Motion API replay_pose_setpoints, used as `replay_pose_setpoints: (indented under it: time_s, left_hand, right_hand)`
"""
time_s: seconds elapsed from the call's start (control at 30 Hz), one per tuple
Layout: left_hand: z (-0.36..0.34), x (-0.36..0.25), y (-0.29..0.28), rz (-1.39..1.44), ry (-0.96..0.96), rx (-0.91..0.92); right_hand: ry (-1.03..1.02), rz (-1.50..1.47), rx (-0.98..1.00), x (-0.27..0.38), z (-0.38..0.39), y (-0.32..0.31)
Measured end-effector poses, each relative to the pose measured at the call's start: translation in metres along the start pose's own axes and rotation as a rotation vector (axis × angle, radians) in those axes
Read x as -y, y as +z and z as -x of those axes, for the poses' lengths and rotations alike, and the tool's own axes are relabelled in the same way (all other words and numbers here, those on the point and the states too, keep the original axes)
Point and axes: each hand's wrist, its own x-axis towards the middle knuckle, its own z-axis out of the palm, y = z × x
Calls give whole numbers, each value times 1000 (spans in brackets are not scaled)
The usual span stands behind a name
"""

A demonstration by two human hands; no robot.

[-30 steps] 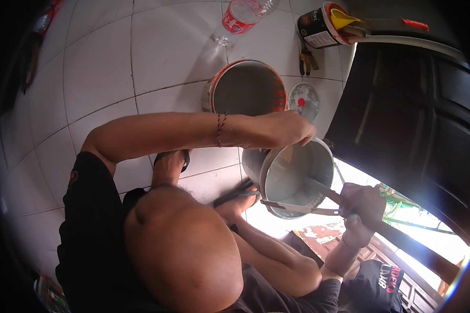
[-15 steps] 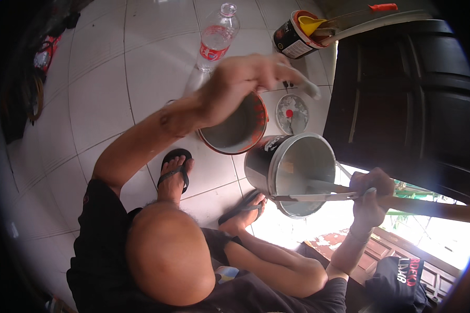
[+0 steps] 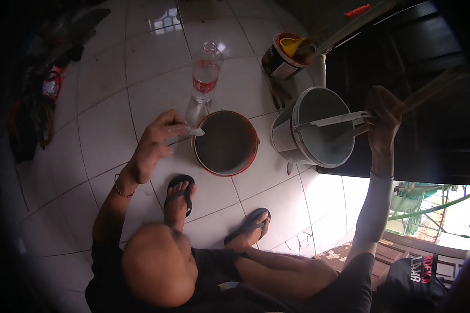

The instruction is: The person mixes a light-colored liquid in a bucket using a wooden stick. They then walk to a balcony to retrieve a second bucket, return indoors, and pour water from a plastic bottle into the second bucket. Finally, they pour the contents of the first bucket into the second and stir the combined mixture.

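Note:
My right hand (image 3: 385,112) is closed round the white handle (image 3: 339,119) of a pale bucket (image 3: 284,138) and a long wooden stick (image 3: 428,94). The stick's lower end reaches into the bucket, which tilts with its mouth toward me and has a grey-smeared inside. My left hand (image 3: 156,138) is at the left of an orange-rimmed tub (image 3: 257,142) that holds grey matter. One finger, coated whitish at the tip, stretches to the tub's rim; the thumb stands apart. Nothing is seen held in the left hand.
A clear plastic bottle (image 3: 206,73) with a red label stands beyond the tub. Farther right, a dark bucket (image 3: 282,62) holds a yellow funnel (image 3: 290,46). A dark panelled door (image 3: 402,57) is at right. My sandalled feet are on the tiles near the tub.
My left hand has come from above the tub to its left side. My right hand has carried the pale bucket away from me, and the round lid is now hidden from sight.

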Motion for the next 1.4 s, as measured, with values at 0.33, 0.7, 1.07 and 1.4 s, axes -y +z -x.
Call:
replay_pose_setpoints:
  time_s: [0.33, 0.7, 1.07, 1.4]
  left_hand:
    - [-6, 0, 50, -455, -38, 218]
    - [-11, 18, 72, -628, -95, 239]
    - [5, 16, 104, -1068, -102, 406]
    - [42, 25, 125, -1397, 12, 577]
  right_hand:
    - [71, -47, -35, -133, -54, 62]
    - [-254, -120, -135, -234, -99, 121]
    - [92, 17, -6, -252, -126, 105]
    - [-274, 403, -341, -219, -99, 124]
